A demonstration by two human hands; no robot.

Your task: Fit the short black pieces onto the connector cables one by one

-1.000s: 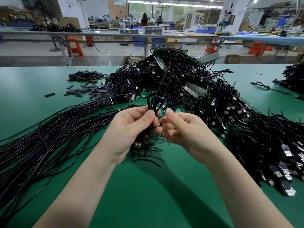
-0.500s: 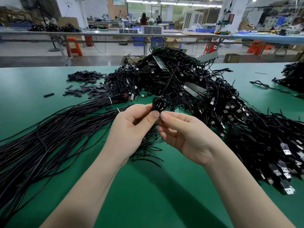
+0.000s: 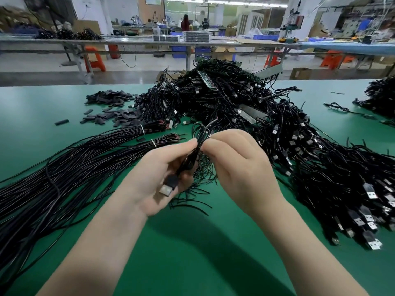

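Left hand curls round a thin black looped cable with silver USB plug, plug end at the palm. Right hand pinches the cable's loop top. Short flat black sleeve pieces lie heaped far left on green table mat, beside tangled black cable pile.

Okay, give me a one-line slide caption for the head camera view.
Both hands, left hand and right hand, hold a coiled USB cable above a green table heaped with black cables.

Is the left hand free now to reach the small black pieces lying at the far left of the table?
Probably not yet: the left hand grips a looped cable, though bare table lies before the black pieces.
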